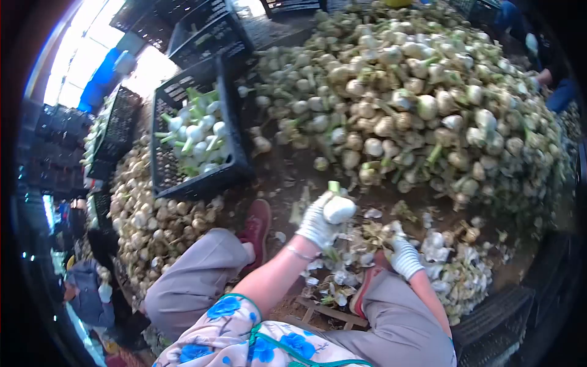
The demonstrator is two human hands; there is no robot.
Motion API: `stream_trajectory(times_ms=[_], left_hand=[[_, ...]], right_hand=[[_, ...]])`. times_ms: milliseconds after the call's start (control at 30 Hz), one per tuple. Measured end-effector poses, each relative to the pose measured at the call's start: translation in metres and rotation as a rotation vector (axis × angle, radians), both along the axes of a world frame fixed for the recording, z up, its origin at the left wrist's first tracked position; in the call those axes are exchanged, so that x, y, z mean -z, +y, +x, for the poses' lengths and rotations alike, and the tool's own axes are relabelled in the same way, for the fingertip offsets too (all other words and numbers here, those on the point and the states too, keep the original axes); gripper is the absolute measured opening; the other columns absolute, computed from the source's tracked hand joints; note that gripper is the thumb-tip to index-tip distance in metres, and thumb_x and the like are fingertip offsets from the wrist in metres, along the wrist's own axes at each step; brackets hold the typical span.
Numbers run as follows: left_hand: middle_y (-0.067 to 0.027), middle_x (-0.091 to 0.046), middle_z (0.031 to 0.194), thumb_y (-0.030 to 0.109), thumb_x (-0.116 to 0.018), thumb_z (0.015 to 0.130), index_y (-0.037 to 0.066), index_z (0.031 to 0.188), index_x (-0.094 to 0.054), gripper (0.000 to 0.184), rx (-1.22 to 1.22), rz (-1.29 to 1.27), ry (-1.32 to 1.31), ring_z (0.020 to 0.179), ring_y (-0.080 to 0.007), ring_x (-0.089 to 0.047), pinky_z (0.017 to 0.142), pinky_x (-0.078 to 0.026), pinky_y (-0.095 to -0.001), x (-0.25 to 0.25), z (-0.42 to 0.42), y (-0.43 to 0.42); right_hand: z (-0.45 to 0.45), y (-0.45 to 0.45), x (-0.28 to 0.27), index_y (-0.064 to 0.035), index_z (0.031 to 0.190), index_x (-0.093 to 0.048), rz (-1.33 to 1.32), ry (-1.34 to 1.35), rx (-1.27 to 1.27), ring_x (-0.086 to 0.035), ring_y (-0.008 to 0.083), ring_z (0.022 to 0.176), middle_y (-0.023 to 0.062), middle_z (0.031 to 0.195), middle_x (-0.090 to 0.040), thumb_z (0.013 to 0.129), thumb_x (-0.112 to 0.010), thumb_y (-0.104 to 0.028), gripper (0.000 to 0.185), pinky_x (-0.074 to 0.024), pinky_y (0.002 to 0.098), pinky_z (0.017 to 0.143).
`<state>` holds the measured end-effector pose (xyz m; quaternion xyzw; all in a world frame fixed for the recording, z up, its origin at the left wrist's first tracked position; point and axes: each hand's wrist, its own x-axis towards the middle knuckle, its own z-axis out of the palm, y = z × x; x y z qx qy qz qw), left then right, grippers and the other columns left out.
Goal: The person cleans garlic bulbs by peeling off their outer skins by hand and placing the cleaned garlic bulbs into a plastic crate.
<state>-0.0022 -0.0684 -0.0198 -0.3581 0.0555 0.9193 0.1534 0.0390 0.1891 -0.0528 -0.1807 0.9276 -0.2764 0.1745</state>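
Note:
My left hand (pixel 318 221), in a white striped glove, is closed around a white garlic bulb (pixel 340 210) with a short green stem pointing up. To its right, my right hand (pixel 404 254), gloved the same way, is low over the peelings by my right shoe; its fingertips are blurred among brownish husk, and what they hold cannot be made out. Loose garlic skins (pixel 436 248) lie on the ground around and beyond it.
A large garlic heap (pixel 422 104) rises ahead. A black crate (pixel 235 165) with trimmed bulbs stands front left, beside another pile (pixel 147 214). Dark crates (pixel 501 318) stand at lower right. Other people (pixel 92 293) are at far left and upper right.

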Motion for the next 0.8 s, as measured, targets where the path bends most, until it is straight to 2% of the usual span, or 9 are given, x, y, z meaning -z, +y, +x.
stream_trajectory(times_ms=[133, 167, 233, 333, 400, 500, 600, 733, 800], left_hand=[[-0.0029, -0.049, 0.069, 0.028, -0.048, 0.086, 0.011, 0.078, -0.051, 0.018, -0.144, -0.341, 0.139, 0.062, -0.0187, -0.048, 0.061, -0.045, -0.0311, -0.077, -0.025, -0.054], [-0.0115, -0.059, 0.085, 0.027, -0.048, 0.084, 0.004, 0.092, -0.053, 0.025, -0.214, 0.028, 0.718, 0.080, -0.0259, -0.058, 0.073, -0.050, -0.0384, -0.060, -0.032, -0.100], [-0.0203, -0.057, 0.090, 0.038, -0.044, 0.085, -0.005, 0.101, -0.049, 0.047, -0.781, -0.345, 0.415, 0.089, -0.0342, -0.057, 0.082, -0.047, -0.0480, -0.115, -0.038, -0.128], [-0.0139, -0.058, 0.082, 0.036, -0.046, 0.081, 0.000, 0.092, -0.055, 0.039, -0.626, -0.145, 0.297, 0.079, -0.0276, -0.057, 0.071, -0.049, -0.0393, -0.114, -0.032, -0.116], [-0.0079, -0.054, 0.071, 0.030, -0.049, 0.077, 0.008, 0.079, -0.058, 0.024, -0.635, -0.105, 0.451, 0.069, -0.0238, -0.053, 0.064, -0.044, -0.0353, -0.083, -0.019, -0.091], [-0.0024, -0.057, 0.074, 0.028, -0.051, 0.083, 0.014, 0.091, -0.055, 0.017, -0.204, -0.230, 0.330, 0.070, -0.0209, -0.057, 0.062, -0.046, -0.0394, -0.053, -0.003, -0.043], [-0.0044, -0.059, 0.086, 0.035, -0.054, 0.084, 0.015, 0.094, -0.054, 0.022, 0.176, -0.437, 0.083, 0.079, -0.0188, -0.058, 0.068, -0.050, -0.0359, -0.029, 0.007, -0.009], [-0.0081, -0.058, 0.104, 0.042, -0.057, 0.080, 0.011, 0.122, -0.044, 0.054, 0.637, -0.884, 0.460, 0.100, -0.0188, -0.054, 0.080, -0.047, -0.0357, -0.045, 0.012, 0.029], [-0.0111, -0.052, 0.117, 0.050, -0.060, 0.075, 0.005, 0.128, -0.040, 0.072, 0.792, -0.818, 0.421, 0.109, -0.0190, -0.045, 0.093, -0.035, -0.0307, -0.044, 0.021, 0.065]], right_hand=[[0.013, 0.025, -0.013, -0.0056, 0.088, -0.063, 0.269, -0.247, 0.331, -0.058, 0.0362, 0.079, 0.0197, 0.079, -0.061, 0.076, -0.059, -0.031, 0.028, -0.0459, 0.0413, 0.071], [0.017, 0.040, -0.015, -0.0043, 0.089, -0.061, 0.220, -0.159, 0.483, -0.058, 0.0358, 0.082, 0.0202, 0.084, -0.061, 0.076, -0.059, -0.030, 0.029, -0.0453, 0.0407, 0.072], [0.019, 0.076, -0.011, -0.0026, 0.094, -0.058, 0.101, 0.029, 0.781, -0.056, 0.0349, 0.087, 0.0211, 0.093, -0.059, 0.075, -0.060, -0.028, 0.032, -0.0438, 0.0393, 0.075], [0.004, 0.151, 0.026, -0.0012, 0.114, -0.051, 0.388, 0.279, 0.710, -0.051, 0.0364, 0.101, 0.0243, 0.107, -0.054, 0.074, -0.060, -0.026, 0.047, -0.0404, 0.0372, 0.087], [-0.019, 0.169, 0.044, 0.0008, 0.113, -0.050, 0.339, 0.036, 0.640, -0.052, 0.0395, 0.098, 0.0261, 0.106, -0.054, 0.075, -0.059, -0.024, 0.047, -0.0414, 0.0399, 0.086], [-0.036, 0.193, 0.074, -0.0055, 0.110, -0.054, 0.404, -0.287, 0.532, -0.055, 0.0345, 0.089, 0.0215, 0.100, -0.058, 0.076, -0.054, -0.027, 0.040, -0.0433, 0.0376, 0.079], [-0.037, 0.259, 0.161, -0.0015, 0.096, -0.058, 0.166, -0.087, 0.616, -0.057, 0.0243, 0.081, 0.0158, 0.088, -0.060, 0.078, -0.054, -0.015, 0.023, -0.0446, 0.0316, 0.077], [-0.038, 0.098, 0.017, -0.0044, 0.088, -0.056, -0.490, -0.115, 0.855, -0.050, 0.0148, 0.070, 0.0067, 0.078, -0.053, 0.081, -0.053, -0.014, 0.013, -0.0410, 0.0252, 0.063], [-0.031, 0.038, -0.018, -0.0058, 0.084, -0.055, -0.816, -0.243, 0.887, -0.047, 0.0101, 0.064, 0.0021, 0.073, -0.049, 0.082, -0.053, -0.014, 0.008, -0.0392, 0.0220, 0.057]])
